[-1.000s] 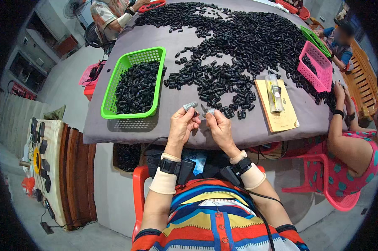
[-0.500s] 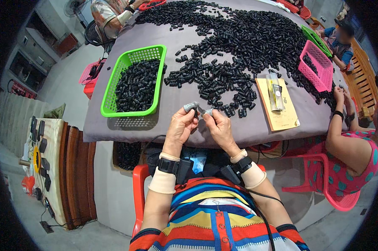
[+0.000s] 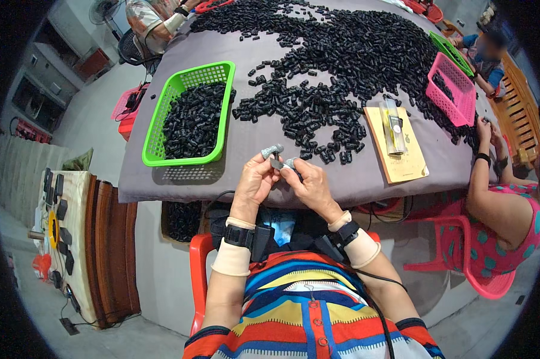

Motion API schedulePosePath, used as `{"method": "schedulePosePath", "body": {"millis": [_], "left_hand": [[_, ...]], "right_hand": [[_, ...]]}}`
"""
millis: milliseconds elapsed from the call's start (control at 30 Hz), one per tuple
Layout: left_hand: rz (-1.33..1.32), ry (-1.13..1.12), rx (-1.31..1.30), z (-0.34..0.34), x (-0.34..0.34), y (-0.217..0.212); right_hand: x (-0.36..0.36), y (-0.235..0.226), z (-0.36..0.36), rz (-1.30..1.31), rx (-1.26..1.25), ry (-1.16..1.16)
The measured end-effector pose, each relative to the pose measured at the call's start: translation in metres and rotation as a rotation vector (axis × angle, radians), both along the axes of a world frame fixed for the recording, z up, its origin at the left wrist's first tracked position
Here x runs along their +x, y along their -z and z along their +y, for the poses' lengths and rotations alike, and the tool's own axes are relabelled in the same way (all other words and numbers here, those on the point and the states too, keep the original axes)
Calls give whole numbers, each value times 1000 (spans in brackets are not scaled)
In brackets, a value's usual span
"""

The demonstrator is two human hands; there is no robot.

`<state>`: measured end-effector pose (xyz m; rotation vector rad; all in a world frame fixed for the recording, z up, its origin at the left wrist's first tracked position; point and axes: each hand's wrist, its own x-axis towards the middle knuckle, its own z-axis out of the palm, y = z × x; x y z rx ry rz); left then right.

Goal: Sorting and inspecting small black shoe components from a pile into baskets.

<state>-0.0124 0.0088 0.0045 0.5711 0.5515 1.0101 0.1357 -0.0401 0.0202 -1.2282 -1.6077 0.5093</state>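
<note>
Across the grey-covered surface, black pieces lie heaped before me as my right grip pinches a small blade, now up against my left grip, closing a gap seen a second ago; the left pinches a single black piece.

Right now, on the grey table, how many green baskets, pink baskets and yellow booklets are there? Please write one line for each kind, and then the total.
Green baskets: 2
Pink basket: 1
Yellow booklet: 1
Total: 4
</note>
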Motion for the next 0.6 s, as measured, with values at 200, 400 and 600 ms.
{"method": "schedulePosePath", "body": {"millis": [200,400,600], "left_hand": [[-6,7,-16,0,-1,1],[-52,20,16,-3,1,-3],[-28,19,-21,-1,-1,-4]], "right_hand": [[0,-3,-1,-43,-16,11],[-1,-3,0,122,-90,24],[0,-4,0,144,-124,44]]}}
